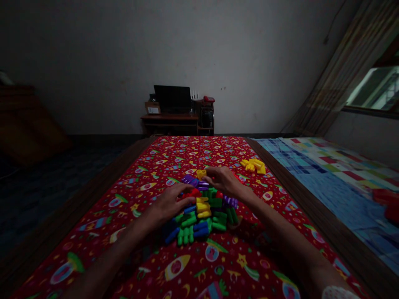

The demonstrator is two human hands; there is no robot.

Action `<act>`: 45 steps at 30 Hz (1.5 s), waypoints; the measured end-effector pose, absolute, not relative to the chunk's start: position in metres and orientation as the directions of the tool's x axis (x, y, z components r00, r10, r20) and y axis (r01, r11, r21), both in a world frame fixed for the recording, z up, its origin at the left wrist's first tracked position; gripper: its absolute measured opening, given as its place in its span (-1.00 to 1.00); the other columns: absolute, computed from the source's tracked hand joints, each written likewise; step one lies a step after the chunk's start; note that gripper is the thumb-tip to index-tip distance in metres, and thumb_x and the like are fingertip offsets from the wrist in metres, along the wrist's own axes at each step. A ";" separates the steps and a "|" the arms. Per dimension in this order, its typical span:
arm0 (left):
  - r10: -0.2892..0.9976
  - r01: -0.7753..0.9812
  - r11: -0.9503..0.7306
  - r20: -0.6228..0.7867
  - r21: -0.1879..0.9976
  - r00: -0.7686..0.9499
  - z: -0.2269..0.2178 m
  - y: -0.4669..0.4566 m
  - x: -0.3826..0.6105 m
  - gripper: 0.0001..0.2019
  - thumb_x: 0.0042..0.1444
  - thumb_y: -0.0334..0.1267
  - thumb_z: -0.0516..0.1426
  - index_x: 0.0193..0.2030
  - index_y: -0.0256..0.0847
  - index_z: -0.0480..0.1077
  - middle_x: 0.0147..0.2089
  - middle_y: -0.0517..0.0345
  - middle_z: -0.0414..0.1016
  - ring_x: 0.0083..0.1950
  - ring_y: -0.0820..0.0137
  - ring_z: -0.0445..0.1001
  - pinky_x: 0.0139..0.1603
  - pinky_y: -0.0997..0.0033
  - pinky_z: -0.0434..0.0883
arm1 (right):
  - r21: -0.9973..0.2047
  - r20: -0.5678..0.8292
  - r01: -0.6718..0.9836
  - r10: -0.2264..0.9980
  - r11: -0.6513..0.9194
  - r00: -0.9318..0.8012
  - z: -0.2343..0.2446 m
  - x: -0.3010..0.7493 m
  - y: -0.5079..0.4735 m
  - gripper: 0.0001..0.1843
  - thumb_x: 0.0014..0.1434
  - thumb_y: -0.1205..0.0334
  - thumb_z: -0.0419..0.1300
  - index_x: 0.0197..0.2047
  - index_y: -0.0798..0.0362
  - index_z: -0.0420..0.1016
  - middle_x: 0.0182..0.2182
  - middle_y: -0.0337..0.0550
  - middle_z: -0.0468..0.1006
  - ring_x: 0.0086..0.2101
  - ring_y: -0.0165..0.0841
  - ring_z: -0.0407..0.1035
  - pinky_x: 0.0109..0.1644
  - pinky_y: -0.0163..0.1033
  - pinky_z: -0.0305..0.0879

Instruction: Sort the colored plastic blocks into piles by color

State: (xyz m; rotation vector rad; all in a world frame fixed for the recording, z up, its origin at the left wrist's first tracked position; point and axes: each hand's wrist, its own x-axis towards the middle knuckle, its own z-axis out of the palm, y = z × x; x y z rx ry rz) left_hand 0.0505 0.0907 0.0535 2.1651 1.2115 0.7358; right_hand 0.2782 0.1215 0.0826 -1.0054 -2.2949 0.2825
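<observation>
A heap of plastic toy building blocks in several colours lies before me, with green blocks, blue blocks and purple blocks among them. At its left side is my left hand, thumb and fingers apart around a red block in the heap; whether it grips the block is unclear. At the far edge, my right hand pinches a yellow block between thumb and fingertips. Another yellow block rests mid-heap, between the two hands.
Apart from the heap, a small group of yellow blocks lies at the right on the red patterned cloth. Beyond the table stands a desk with a monitor. A bed with a checkered cover is at right.
</observation>
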 end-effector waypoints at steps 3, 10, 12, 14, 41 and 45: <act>0.724 0.537 -0.658 0.247 0.528 0.645 0.049 0.079 0.056 -0.66 0.12 -0.09 0.18 0.02 -0.10 0.45 0.07 0.01 0.44 0.11 0.20 0.40 0.12 0.23 0.38 | -0.377 0.485 0.745 0.802 0.550 -0.347 0.082 0.303 0.145 -0.68 0.23 0.14 0.12 -0.51 0.13 0.42 -0.61 -0.28 0.32 -0.56 -0.52 0.10 -0.46 -0.36 -0.11; 0.638 0.526 -0.761 0.294 0.380 0.711 0.039 0.071 0.057 -0.65 0.19 -0.23 0.14 0.13 -0.05 0.33 0.16 0.04 0.31 0.16 0.25 0.34 0.15 0.25 0.38 | -0.220 0.194 0.975 0.981 0.042 0.002 0.087 0.390 0.178 -0.68 0.19 0.19 0.12 -0.50 0.17 0.54 -0.54 -0.10 0.51 -0.46 -0.40 0.35 -0.41 -0.34 0.05; 0.645 0.544 -0.758 0.292 0.360 0.706 0.037 0.071 0.057 -0.61 0.17 -0.21 0.17 0.15 -0.05 0.30 0.16 0.03 0.30 0.16 0.24 0.34 0.15 0.23 0.38 | -0.145 0.044 0.984 0.992 -0.107 0.114 0.089 0.410 0.178 -0.74 0.16 0.18 0.16 -0.41 0.16 0.58 -0.42 -0.03 0.57 -0.35 -0.33 0.44 -0.36 -0.34 0.14; 0.658 0.573 -0.751 0.301 0.328 0.690 0.034 0.071 0.058 -0.55 0.14 -0.20 0.19 0.18 -0.06 0.28 0.20 0.01 0.28 0.20 0.19 0.31 0.19 0.17 0.36 | -0.081 -0.038 0.971 0.974 -0.225 0.222 0.089 0.423 0.177 -0.77 0.13 0.17 0.19 -0.30 0.14 0.60 -0.29 0.02 0.60 -0.22 -0.26 0.48 -0.28 -0.32 0.23; 0.916 0.570 -0.400 0.299 0.718 0.266 0.042 0.084 0.066 -0.64 0.04 0.07 0.16 -0.33 -0.23 0.52 -0.41 0.17 0.50 -0.39 0.38 0.45 -0.40 0.46 0.34 | -0.545 0.147 0.494 0.657 0.678 -0.740 0.102 0.291 0.115 -0.76 0.26 0.20 0.10 -0.18 0.13 0.55 -0.41 -0.21 0.52 -0.46 -0.49 0.27 -0.40 -0.40 0.04; 0.951 0.463 -0.301 0.224 0.834 0.215 0.047 0.083 0.067 -0.58 0.01 0.13 0.15 -0.24 -0.22 0.52 -0.42 0.18 0.54 -0.41 0.35 0.48 -0.43 0.46 0.37 | -0.537 0.193 0.467 0.641 0.703 -0.743 0.095 0.272 0.102 -0.85 0.21 0.28 0.17 -0.20 0.15 0.53 -0.48 -0.25 0.43 -0.50 -0.52 0.19 -0.43 -0.40 -0.02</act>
